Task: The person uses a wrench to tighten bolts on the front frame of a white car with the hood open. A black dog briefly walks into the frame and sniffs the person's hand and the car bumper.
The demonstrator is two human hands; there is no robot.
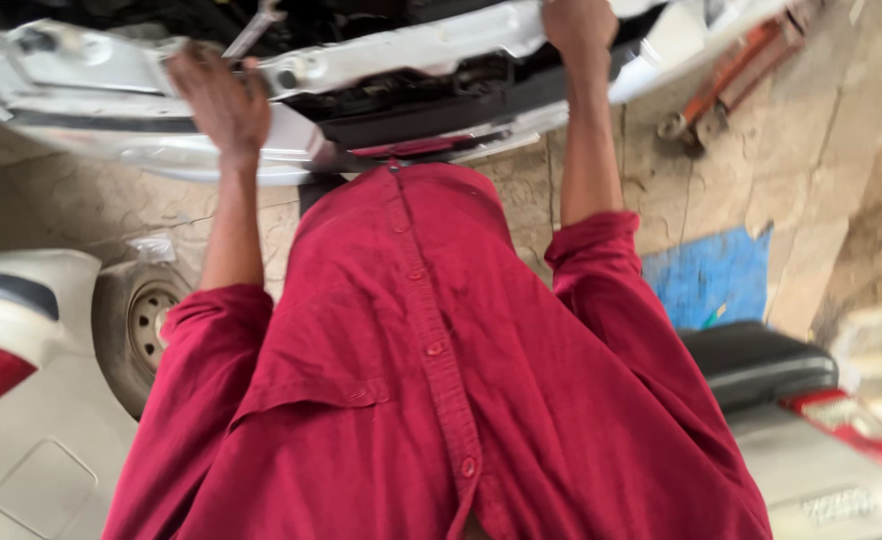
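A person in a dark red button-front shirt (pixel 431 400) leaned over the stripped front end of a white car (pixel 111 70) that ran across the top of the frame. The left hand (pixel 223 100), at upper left, lay against the car's white front crossmember (pixel 411 50), its fingers curled loosely with the back of the hand toward the camera; motion blur made it impossible to tell whether it gripped anything. The right hand (pixel 579 25), at top centre-right, pressed on the same panel edge, its fingers cut off by the frame, so their spread could not be made out. A grey metal tool (pixel 253 30) rested in the engine bay just right of the left hand. An orange floor jack (pixel 736 75) lay on the concrete at upper right, a blue sheet (pixel 711 275) below it. A cream vehicle with a bare wheel (pixel 146 325) filled lower left.
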